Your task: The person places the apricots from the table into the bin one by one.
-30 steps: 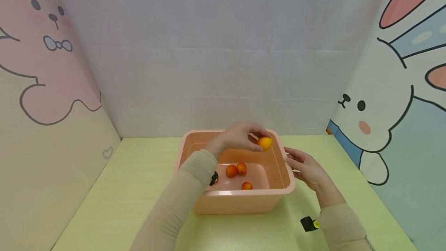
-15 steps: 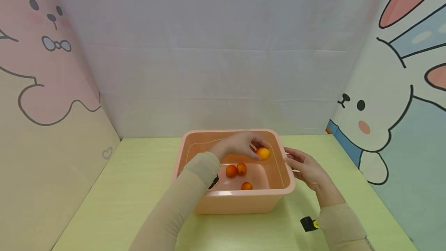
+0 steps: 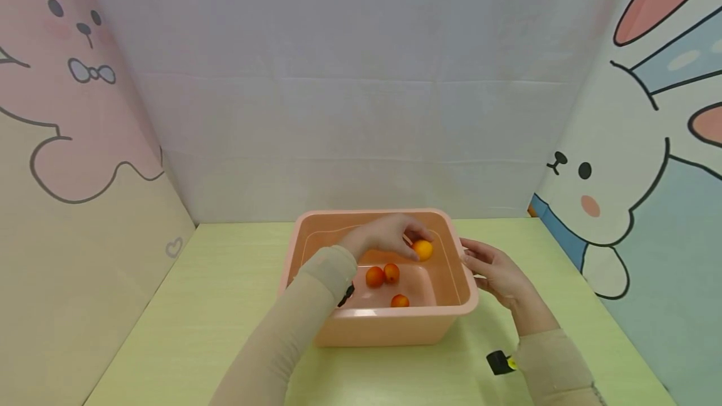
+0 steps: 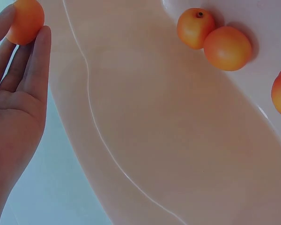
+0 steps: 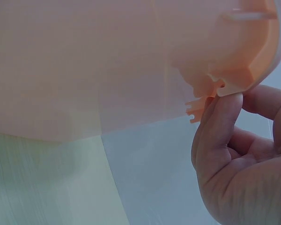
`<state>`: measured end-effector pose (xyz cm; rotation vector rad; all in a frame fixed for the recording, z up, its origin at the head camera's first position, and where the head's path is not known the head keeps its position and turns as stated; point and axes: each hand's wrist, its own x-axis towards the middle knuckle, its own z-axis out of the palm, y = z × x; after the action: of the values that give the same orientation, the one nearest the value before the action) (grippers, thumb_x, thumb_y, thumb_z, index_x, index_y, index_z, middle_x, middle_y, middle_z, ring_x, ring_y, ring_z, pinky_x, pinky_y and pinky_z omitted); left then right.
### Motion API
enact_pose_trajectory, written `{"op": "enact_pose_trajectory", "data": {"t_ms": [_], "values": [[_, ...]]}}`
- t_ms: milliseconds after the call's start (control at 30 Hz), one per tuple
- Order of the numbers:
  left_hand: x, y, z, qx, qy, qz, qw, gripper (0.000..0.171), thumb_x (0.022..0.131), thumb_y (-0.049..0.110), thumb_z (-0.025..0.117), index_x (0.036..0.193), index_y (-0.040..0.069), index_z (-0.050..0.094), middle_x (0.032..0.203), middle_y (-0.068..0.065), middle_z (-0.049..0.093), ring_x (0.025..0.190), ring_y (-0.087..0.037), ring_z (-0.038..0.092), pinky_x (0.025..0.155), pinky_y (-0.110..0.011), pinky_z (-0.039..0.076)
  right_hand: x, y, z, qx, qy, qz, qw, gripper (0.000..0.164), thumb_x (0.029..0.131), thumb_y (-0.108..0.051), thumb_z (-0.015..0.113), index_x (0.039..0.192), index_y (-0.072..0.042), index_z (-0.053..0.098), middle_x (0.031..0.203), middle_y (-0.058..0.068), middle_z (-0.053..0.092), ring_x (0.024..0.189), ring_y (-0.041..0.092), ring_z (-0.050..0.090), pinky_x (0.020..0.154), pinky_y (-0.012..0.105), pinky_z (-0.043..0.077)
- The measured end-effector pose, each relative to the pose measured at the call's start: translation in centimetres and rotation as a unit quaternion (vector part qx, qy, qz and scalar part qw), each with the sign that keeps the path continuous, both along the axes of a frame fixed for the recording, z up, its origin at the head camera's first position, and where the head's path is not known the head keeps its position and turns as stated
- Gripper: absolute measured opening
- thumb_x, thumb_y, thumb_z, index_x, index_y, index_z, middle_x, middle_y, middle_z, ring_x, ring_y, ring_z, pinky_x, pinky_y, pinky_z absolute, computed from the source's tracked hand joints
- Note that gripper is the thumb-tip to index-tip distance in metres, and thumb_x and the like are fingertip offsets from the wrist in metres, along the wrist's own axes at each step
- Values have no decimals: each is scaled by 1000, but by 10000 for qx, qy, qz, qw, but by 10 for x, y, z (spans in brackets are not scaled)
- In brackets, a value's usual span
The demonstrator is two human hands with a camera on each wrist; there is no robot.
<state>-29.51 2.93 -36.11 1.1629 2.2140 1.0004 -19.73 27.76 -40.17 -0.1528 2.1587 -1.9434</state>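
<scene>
In the head view my left hand (image 3: 389, 234) reaches over the far side of a peach-coloured plastic bin (image 3: 389, 327). Its thumb and fingertips pinch a small, round, yellow-orange fruit (image 3: 423, 250), inside the rim and above the floor. The left wrist view shows this fruit (image 4: 27, 21) between thumb and fingers. Two similar fruits (image 3: 375, 277) touch each other on the bin floor; another fruit (image 3: 400, 301) lies nearer the front wall. My right hand (image 3: 499, 274) is at the bin's right side. In the right wrist view its fingers (image 5: 220, 126) hold the rim's lower edge.
The bin stands on a pale yellow-green table (image 3: 225, 306). Behind it rises a white cloth backdrop (image 3: 361, 93), with cartoon-printed panels on both sides. A black wrist device (image 3: 499, 362) hangs beside the right sleeve. My left forearm covers the bin's front left corner.
My left hand has lowered the fruit into the bin and shifted it slightly left. The right hand stays at the rim. The fruits on the floor look unmoved.
</scene>
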Motion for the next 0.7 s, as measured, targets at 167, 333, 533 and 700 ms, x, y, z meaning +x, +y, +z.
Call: {"op": "enact_pose_trajectory", "data": {"t_ms": [167, 333, 533, 700], "values": [[1, -1, -1, 4, -24, 42, 10000, 40, 86, 0, 75, 125, 0, 65, 117, -5, 66, 106, -15, 62, 90, -21, 52, 0, 0, -1, 18, 0, 1, 10000, 62, 105, -18, 51, 154, 5, 22, 131, 14, 54, 96, 11, 62, 85, 28, 56], [2, -2, 0, -72, 64, 182, 9998, 45, 87, 6, 76, 130, 4, 64, 128, -9, 64, 115, -19, 60, 92, -22, 51, 0, -2, -1, 65, -6, -16, 10000, 62, 105, -19, 52, 154, 5, 22, 131, 14, 54, 97, 12, 61, 84, 28, 56], [4, -6, 8, 0, 306, 288, 9991, 46, 88, 8, 76, 132, 6, 62, 129, -8, 63, 119, -20, 59, 97, -28, 50, 0, -3, 0, 169, 0, -40, 9998, 62, 104, -20, 53, 154, 5, 24, 134, 20, 51, 99, 14, 61, 86, 30, 56], [9, -14, 31, 165, 545, 334, 9978, 48, 90, 11, 74, 135, 4, 59, 133, -10, 60, 122, -20, 56, 105, -36, 44, 1, -2, 2, 269, 15, -111, 9996, 61, 104, -20, 53, 154, 4, 26, 133, 19, 52, 99, 14, 61, 86, 29, 56]]}}
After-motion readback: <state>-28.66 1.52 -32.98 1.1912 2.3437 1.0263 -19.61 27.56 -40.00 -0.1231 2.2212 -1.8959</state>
